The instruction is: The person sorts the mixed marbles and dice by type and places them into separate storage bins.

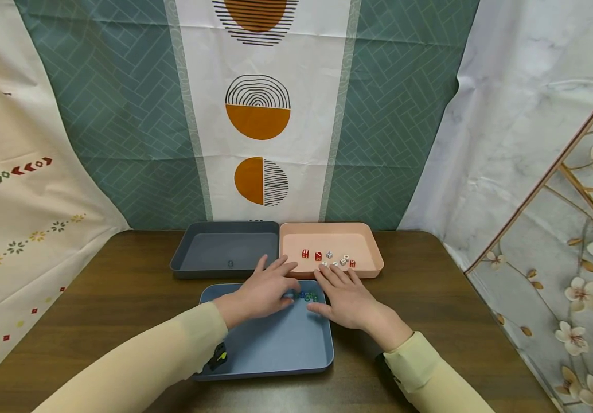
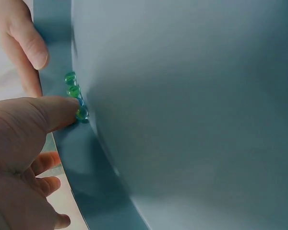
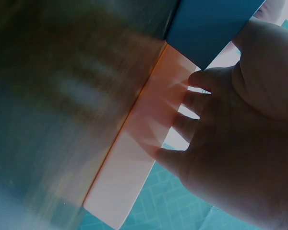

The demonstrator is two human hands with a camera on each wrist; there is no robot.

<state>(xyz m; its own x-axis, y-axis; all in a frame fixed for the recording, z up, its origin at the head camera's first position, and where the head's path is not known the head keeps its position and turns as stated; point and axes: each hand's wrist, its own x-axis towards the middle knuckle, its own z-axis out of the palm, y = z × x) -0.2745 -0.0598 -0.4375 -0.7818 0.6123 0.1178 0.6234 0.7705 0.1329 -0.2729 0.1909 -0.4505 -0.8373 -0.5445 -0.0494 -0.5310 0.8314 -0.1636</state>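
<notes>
My left hand (image 1: 265,291) reaches over the far part of the blue tray (image 1: 281,350), its thumb and forefinger parted at the far right end. Small green glass marbles (image 2: 73,91) and blue ones lie in a short row along that tray's far wall. In the left wrist view one fingertip is right at the marbles and partly hides a blue one. My right hand (image 1: 350,301), palm down with fingers extended, hovers by the tray's far right corner. Its fingertips overlap the near rim of the pink tray (image 1: 374,258), and its thumb points towards the marbles.
Red dice (image 1: 318,256) and white dice (image 1: 329,254) lie in the pink tray. Beside it stands a dark grey tray (image 1: 214,246) holding one small dark piece (image 1: 231,263). All three trays rest on a brown wooden table (image 1: 121,310), with patterned cloth (image 1: 405,115) behind.
</notes>
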